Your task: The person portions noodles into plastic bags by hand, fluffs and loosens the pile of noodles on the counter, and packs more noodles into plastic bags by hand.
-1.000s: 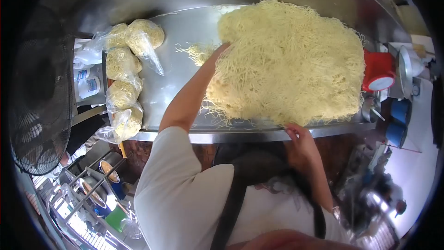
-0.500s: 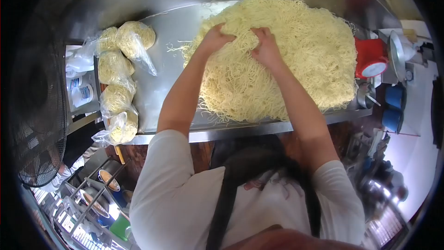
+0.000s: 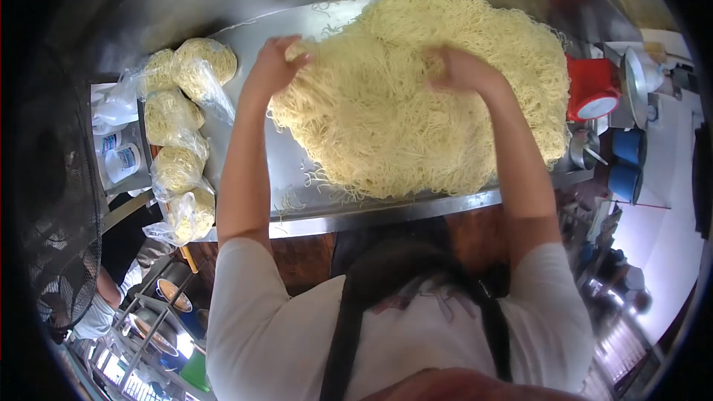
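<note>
A large heap of thin yellow noodles (image 3: 416,126) covers much of the steel table. My left hand (image 3: 278,67) is at the heap's left edge, its fingers curled around noodles that stretch out from the pile. My right hand (image 3: 462,70) is on the upper middle of the heap, touching the noodles. Motion smears its fingers, so their grip cannot be made out. Between the two hands, the strands look blurred.
Several clear plastic bags of noodles (image 3: 172,115) line the left side of the steel table (image 3: 249,178). At the right end stand a red scale (image 3: 592,82) and a metal pot (image 3: 585,150). A mesh fan guard (image 3: 63,200) is at far left. Behind it, a person's arm (image 3: 109,287) shows.
My hands have moved apart, left hand to the left and right hand to the right. Noodles have spread leftward with my left hand, and the view has shifted slightly.
</note>
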Demonstrator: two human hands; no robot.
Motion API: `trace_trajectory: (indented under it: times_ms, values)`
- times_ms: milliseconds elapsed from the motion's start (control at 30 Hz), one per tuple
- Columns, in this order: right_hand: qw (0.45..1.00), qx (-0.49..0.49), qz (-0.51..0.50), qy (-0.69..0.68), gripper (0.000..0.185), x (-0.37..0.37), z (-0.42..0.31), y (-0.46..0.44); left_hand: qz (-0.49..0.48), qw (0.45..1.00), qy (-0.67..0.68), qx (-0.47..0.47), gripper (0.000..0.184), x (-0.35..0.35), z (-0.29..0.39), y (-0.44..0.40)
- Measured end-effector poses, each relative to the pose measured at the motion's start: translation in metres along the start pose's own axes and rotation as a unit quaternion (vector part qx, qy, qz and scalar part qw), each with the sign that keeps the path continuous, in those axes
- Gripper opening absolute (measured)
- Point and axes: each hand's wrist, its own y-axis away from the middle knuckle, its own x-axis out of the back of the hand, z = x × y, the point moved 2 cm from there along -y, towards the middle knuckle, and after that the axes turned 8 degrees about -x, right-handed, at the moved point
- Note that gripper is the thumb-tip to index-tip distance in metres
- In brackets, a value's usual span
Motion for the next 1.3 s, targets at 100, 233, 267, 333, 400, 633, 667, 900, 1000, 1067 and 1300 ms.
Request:
trace_trajectory:
  times_ms: [100, 233, 267, 333, 400, 633, 667, 900, 1000, 1067, 1300]
  values:
    - [0.971, -0.003, 0.237, 0.028, 0.073, -0.025, -0.026, -0.095, -0.103, 0.995, -0.009, 0.002, 0.082, -0.054, -0.008, -0.036]
    - [0.98, -0.021, 0.182, 0.081, 0.062, -0.047, -0.041, -0.109, -0.154, 0.988, -0.013, -0.018, 0.075, -0.074, 0.038, -0.023]
    - [0.98, 0.023, 0.193, 0.034, 0.06, -0.053, -0.036, -0.107, -0.18, 0.981, 0.073, 0.027, 0.075, -0.066, 0.048, -0.015]
    - [0.969, 0.106, 0.217, -0.06, 0.056, -0.067, -0.003, -0.09, -0.068, 0.985, 0.146, 0.068, 0.065, -0.053, 0.065, 0.009]
    - [0.959, 0.03, 0.131, -0.248, 0.057, -0.054, 0.016, -0.049, 0.053, 0.957, 0.268, 0.095, 0.059, -0.052, 0.044, 0.022]
    - [0.794, 0.167, 0.416, -0.411, 0.063, 0.065, 0.011, 0.071, 0.256, 0.938, 0.222, -0.079, 0.073, 0.053, 0.11, 0.007]
    - [0.848, 0.129, 0.385, -0.341, 0.063, 0.051, 0.013, 0.07, 0.245, 0.961, 0.117, -0.058, 0.075, 0.037, 0.095, 0.002]
    - [0.976, 0.033, 0.174, -0.128, 0.066, -0.065, 0.006, 0.05, 0.001, 0.988, 0.114, 0.102, 0.081, -0.081, 0.017, 0.008]
    - [0.982, 0.016, 0.167, -0.09, 0.059, -0.095, -0.031, 0.009, -0.053, 0.975, 0.2, 0.079, 0.073, -0.105, 0.053, 0.002]
    - [0.981, 0.012, 0.137, -0.141, 0.056, -0.084, -0.034, -0.013, 0.018, 0.922, 0.375, 0.095, 0.07, -0.102, 0.053, 0.003]
    - [0.853, 0.07, 0.376, -0.356, 0.043, 0.082, -0.074, 0.078, 0.256, 0.868, 0.418, -0.074, 0.059, 0.114, 0.151, 0.033]
